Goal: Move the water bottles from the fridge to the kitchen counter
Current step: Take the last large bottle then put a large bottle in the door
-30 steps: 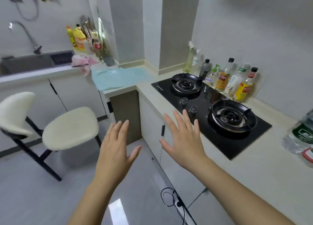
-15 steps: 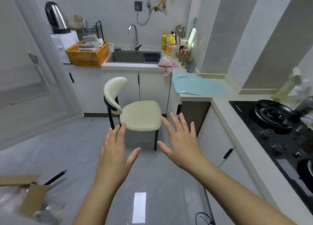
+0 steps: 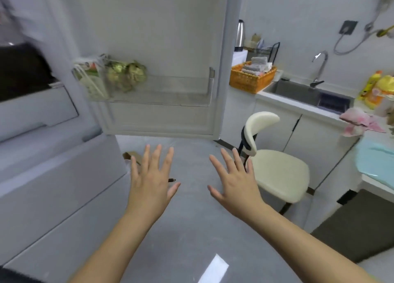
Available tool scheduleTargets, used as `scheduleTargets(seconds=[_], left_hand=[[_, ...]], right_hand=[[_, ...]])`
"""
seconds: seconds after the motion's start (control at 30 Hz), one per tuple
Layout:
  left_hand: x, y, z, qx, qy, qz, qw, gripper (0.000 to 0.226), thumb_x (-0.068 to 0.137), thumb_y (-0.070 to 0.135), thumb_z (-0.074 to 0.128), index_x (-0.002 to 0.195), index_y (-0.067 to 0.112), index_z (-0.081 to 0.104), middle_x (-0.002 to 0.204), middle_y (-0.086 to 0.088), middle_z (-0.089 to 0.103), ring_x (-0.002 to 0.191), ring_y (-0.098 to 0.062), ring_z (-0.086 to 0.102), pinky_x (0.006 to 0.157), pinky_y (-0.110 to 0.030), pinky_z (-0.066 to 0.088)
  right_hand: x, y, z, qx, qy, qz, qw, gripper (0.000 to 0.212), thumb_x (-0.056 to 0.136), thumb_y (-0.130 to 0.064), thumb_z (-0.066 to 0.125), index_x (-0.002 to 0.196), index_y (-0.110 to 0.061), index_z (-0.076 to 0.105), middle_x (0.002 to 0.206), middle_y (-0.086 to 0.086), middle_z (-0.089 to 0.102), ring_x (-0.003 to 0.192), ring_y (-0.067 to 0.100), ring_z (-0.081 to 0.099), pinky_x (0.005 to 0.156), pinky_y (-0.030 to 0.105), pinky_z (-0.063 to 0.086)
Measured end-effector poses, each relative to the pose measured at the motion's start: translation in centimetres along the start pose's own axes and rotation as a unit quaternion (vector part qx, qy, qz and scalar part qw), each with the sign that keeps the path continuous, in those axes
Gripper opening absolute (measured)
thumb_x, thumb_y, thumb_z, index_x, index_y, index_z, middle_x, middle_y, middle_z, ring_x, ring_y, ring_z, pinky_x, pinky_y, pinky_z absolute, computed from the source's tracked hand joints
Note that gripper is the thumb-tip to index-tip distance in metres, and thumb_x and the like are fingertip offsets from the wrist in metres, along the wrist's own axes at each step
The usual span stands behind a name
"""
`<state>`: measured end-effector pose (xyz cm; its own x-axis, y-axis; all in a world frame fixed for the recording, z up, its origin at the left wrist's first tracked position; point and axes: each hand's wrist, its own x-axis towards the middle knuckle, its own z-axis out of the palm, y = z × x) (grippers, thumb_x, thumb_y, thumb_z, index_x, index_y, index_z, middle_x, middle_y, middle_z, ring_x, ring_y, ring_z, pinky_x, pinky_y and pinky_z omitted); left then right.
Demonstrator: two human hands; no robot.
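Both my hands hang over the glossy grey floor (image 3: 191, 229), palms down, holding nothing. My left hand (image 3: 149, 182) has its fingers straight and fanned wide, the thumb pointing right. My right hand (image 3: 236, 186) is spread the same way, thumb pointing left, well apart from the other.

Ahead, the white fridge door (image 3: 162, 37) stands open, its smooth inner face towards me. A clear plastic door shelf (image 3: 162, 90) holds a green-and-white carton (image 3: 91, 77) and, just beside it, a crumpled greenish bag (image 3: 128, 73). To my left is the fridge (image 3: 53, 176), a flat white front below and a dark, blurred cavity above. I cannot tell where the water bottles are.

A scrap of brown cardboard (image 3: 132, 155) lies on the floor beyond my left fingers. To the right stands a chair (image 3: 279, 174) with a rounded cream seat, a curved back and thin black legs.

Behind it, the white bench (image 3: 302, 107) carries a woven orange basket (image 3: 251, 80) of folded cloths, a steel sink (image 3: 298, 90) with a curved chrome tap (image 3: 319, 67), yellow jugs (image 3: 379, 88), a rumpled pink cloth (image 3: 358, 123) draped over its edge and a smooth teal mat (image 3: 377, 159). A steel kettle (image 3: 240, 35) stands past the basket.
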<state>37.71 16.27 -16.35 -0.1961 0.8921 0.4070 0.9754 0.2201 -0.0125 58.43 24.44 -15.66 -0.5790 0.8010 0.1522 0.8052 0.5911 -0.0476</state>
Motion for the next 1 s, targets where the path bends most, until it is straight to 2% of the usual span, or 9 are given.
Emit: scheduleTargets(seconds=[0.1, 0.17, 0.27, 0.4, 0.53, 0.63, 0.73, 0.87, 1.0], left_hand=[[-0.8, -3.5, -0.3, 0.037, 0.003, -0.056, 0.998, 0.093, 0.070, 0.049, 0.077, 0.146, 0.013, 0.039, 0.149, -0.020, 0.039, 0.142, -0.043, 0.025, 0.107, -0.070, 0.020], [-1.5, -6.0, -0.2, 0.062, 0.000, -0.092, 0.994, 0.097, 0.071, 0.054, 0.073, 0.150, 0.014, 0.033, 0.154, -0.020, 0.031, 0.144, -0.043, 0.018, 0.108, -0.073, 0.014], [-2.5, -10.1, -0.1, 0.090, -0.002, -0.137, 0.986, 0.101, 0.073, 0.060, 0.066, 0.153, 0.019, 0.021, 0.159, -0.017, 0.019, 0.146, -0.041, 0.009, 0.109, -0.072, 0.006], [-2.9, -15.9, -0.2, 0.115, -0.018, -0.189, 0.975, 0.098, 0.075, 0.064, 0.061, 0.152, 0.020, 0.018, 0.159, -0.016, 0.018, 0.147, -0.041, 0.006, 0.108, -0.073, 0.005], [-2.3, -22.0, -0.8, 0.130, -0.017, -0.227, 0.965, 0.097, 0.078, 0.065, 0.058, 0.153, 0.020, 0.016, 0.159, -0.017, 0.017, 0.147, -0.041, 0.005, 0.107, -0.072, 0.000], [-1.8, -25.7, -1.2, 0.140, -0.008, -0.250, 0.958, 0.094, 0.080, 0.065, 0.055, 0.153, 0.019, 0.020, 0.160, -0.017, 0.016, 0.147, -0.040, 0.005, 0.108, -0.071, -0.001], [-1.1, -28.6, -1.5, 0.152, -0.012, -0.268, 0.951, 0.092, 0.082, 0.066, 0.050, 0.154, 0.020, 0.015, 0.160, -0.016, 0.012, 0.148, -0.040, 0.000, 0.109, -0.072, 0.001], [0.2, -31.7, -1.0, 0.150, -0.006, -0.285, 0.947, 0.091, 0.080, 0.065, 0.053, 0.153, 0.020, 0.022, 0.160, -0.016, 0.016, 0.148, -0.039, 0.005, 0.109, -0.071, 0.002], [2.3, -34.9, -0.2, 0.163, 0.004, -0.305, 0.938, 0.093, 0.081, 0.065, 0.055, 0.154, 0.020, 0.019, 0.160, -0.015, 0.015, 0.148, -0.039, 0.004, 0.109, -0.067, -0.006]], right_hand=[[2.2, -2.4, 0.9, -0.011, -0.018, -0.043, 0.999, 0.074, 0.094, -0.065, 0.025, 0.157, -0.034, 0.001, 0.166, 0.006, -0.002, 0.151, 0.033, -0.011, 0.117, 0.059, -0.002], [3.9, -4.7, 1.4, -0.013, -0.019, -0.075, 0.997, 0.079, 0.086, -0.067, 0.011, 0.157, -0.033, 0.006, 0.166, 0.007, 0.006, 0.152, 0.035, -0.004, 0.117, 0.060, 0.002], [6.9, -8.9, 2.0, -0.020, -0.027, -0.102, 0.994, 0.076, 0.088, -0.067, 0.020, 0.155, -0.031, 0.022, 0.161, 0.010, 0.026, 0.150, 0.038, 0.015, 0.114, 0.064, 0.017], [11.0, -15.0, 2.7, -0.010, -0.015, -0.156, 0.988, 0.074, 0.091, -0.062, 0.039, 0.155, -0.032, 0.017, 0.163, 0.010, 0.020, 0.151, 0.038, 0.011, 0.115, 0.064, 0.015], [14.8, -21.1, 2.9, 0.015, -0.012, -0.170, 0.985, 0.070, 0.088, -0.061, 0.029, 0.151, -0.030, 0.030, 0.159, 0.010, 0.031, 0.148, 0.039, 0.024, 0.111, 0.066, 0.026], [17.4, -24.7, 3.2, 0.025, 0.012, -0.198, 0.980, 0.070, 0.093, -0.061, 0.025, 0.156, -0.033, 0.012, 0.166, 0.007, 0.009, 0.152, 0.036, 0.000, 0.117, 0.060, 0.007], [19.9, -27.2, 3.2, 0.042, 0.017, -0.223, 0.974, 0.073, 0.098, -0.058, 0.032, 0.156, -0.035, -0.008, 0.165, 0.003, -0.014, 0.150, 0.030, -0.018, 0.119, 0.052, -0.008], [23.1, -30.2, 3.7, 0.067, 0.023, -0.254, 0.965, 0.074, 0.098, -0.055, 0.039, 0.157, -0.033, -0.001, 0.166, 0.005, -0.010, 0.151, 0.032, -0.015, 0.117, 0.048, -0.011], [27.1, -33.0, 4.6, 0.082, 0.037, -0.292, 0.952, 0.071, 0.095, -0.056, 0.031, 0.157, -0.032, 0.003, 0.166, 0.009, -0.002, 0.151, 0.035, -0.010, 0.119, 0.051, -0.003]])
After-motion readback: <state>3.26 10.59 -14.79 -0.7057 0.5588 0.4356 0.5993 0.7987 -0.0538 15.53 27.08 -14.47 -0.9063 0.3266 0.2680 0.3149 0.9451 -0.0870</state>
